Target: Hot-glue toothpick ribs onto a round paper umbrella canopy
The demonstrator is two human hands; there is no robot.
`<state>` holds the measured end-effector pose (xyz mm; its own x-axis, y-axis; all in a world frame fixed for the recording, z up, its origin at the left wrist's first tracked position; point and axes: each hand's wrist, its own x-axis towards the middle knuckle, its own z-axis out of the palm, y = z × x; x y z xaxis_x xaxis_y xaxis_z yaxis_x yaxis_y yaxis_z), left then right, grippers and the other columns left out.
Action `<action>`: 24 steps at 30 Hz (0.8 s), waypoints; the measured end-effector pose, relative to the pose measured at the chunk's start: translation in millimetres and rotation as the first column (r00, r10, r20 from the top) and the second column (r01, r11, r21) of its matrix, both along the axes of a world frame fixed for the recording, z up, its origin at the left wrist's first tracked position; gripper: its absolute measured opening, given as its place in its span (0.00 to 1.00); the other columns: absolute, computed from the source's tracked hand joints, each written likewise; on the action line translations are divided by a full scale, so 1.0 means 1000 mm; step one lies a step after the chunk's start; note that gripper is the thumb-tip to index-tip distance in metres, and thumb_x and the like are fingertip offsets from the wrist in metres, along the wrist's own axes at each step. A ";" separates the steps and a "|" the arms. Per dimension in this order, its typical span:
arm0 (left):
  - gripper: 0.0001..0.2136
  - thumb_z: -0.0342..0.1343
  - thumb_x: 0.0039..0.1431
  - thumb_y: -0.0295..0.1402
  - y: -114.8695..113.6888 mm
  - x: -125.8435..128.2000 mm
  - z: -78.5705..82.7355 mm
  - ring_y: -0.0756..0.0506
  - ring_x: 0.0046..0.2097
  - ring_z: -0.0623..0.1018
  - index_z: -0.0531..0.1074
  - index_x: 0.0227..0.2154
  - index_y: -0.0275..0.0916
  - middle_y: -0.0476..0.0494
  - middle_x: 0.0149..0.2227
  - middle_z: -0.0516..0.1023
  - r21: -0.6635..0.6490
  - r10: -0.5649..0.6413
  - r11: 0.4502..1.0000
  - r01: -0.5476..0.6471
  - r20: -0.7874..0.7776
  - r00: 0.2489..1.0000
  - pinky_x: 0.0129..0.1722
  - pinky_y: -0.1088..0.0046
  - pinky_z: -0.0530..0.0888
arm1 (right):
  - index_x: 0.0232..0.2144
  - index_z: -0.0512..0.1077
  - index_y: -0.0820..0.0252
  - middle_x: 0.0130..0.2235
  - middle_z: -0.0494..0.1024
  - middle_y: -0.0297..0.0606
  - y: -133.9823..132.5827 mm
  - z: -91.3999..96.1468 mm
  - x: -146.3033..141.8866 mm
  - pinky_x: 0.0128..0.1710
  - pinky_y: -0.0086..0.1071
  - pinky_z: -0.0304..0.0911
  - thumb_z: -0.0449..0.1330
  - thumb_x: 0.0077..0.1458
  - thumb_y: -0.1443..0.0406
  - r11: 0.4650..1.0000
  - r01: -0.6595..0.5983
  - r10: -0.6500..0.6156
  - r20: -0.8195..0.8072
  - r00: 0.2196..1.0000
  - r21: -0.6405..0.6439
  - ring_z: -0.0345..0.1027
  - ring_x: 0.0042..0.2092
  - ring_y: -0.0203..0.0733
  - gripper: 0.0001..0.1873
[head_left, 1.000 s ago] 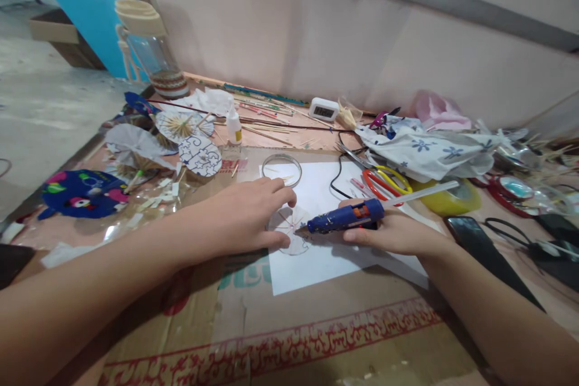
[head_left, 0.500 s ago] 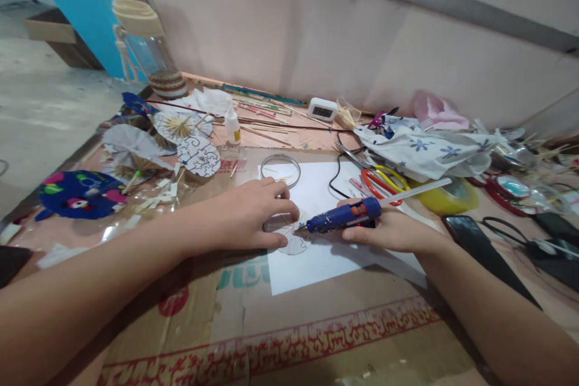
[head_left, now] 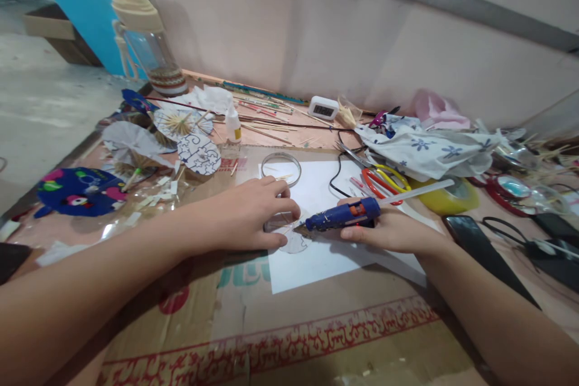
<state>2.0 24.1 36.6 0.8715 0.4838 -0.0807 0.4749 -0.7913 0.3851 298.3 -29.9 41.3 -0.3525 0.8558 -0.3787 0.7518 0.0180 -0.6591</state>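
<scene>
My right hand (head_left: 384, 226) is wrapped round a blue glue gun (head_left: 344, 215), with a translucent glue stick jutting from its back. The gun's nozzle points left and meets a small round paper piece (head_left: 294, 242) with dark line patterns. Over that piece, my left hand (head_left: 256, 214) is curled, thumb and fingers pressing at its left edge. Thin pale slivers show near the nozzle; the fingers partly cover them. Beneath everything lies a white paper sheet (head_left: 312, 277), and a metal ring (head_left: 296, 180) rests just beyond my left fingers.
Small paper umbrellas (head_left: 199, 154), a glue bottle (head_left: 233, 125) and a glass bottle (head_left: 151, 51) stand left. Thin sticks and a white timer (head_left: 323, 108) lie at the back. Scissors (head_left: 384, 184), yellow tape (head_left: 452, 195), flowered cloth (head_left: 425, 148) and a black phone (head_left: 488, 259) are right.
The glue gun has shifted very slightly left and up, its nozzle staying at the paper piece. Otherwise both hands keep nearly the same pose.
</scene>
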 end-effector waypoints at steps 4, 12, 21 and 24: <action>0.15 0.64 0.61 0.41 -0.001 0.001 0.002 0.38 0.49 0.75 0.79 0.50 0.46 0.41 0.48 0.74 0.006 -0.007 1.000 0.007 -0.022 1.000 0.49 0.63 0.70 | 0.48 0.84 0.52 0.31 0.82 0.34 0.000 -0.001 0.000 0.42 0.38 0.72 0.65 0.57 0.45 1.000 -0.016 0.016 -0.010 1.000 0.008 0.76 0.37 0.48 0.24; 0.15 0.64 0.62 0.41 0.000 0.001 0.001 0.38 0.49 0.74 0.78 0.50 0.46 0.41 0.48 0.74 -0.001 -0.003 1.000 0.003 -0.022 1.000 0.49 0.62 0.70 | 0.46 0.85 0.53 0.28 0.81 0.34 0.000 0.002 -0.003 0.39 0.37 0.71 0.65 0.56 0.46 1.000 -0.003 0.003 -0.003 1.000 0.012 0.76 0.36 0.48 0.23; 0.15 0.63 0.62 0.41 0.000 0.000 0.001 0.38 0.49 0.74 0.78 0.50 0.46 0.42 0.48 0.73 -0.005 -0.003 1.000 0.003 -0.009 1.000 0.49 0.63 0.70 | 0.46 0.85 0.53 0.29 0.82 0.35 0.001 0.000 -0.001 0.37 0.37 0.71 0.65 0.57 0.46 1.000 -0.027 0.027 -0.026 0.999 0.008 0.76 0.35 0.48 0.23; 0.15 0.63 0.61 0.41 0.000 0.000 0.000 0.38 0.49 0.75 0.79 0.49 0.47 0.42 0.48 0.74 -0.011 -0.004 1.000 0.004 0.011 1.000 0.49 0.62 0.70 | 0.46 0.85 0.53 0.31 0.83 0.35 0.000 -0.002 0.001 0.36 0.36 0.71 0.66 0.56 0.47 1.000 -0.020 0.020 -0.034 0.999 0.004 0.76 0.35 0.47 0.23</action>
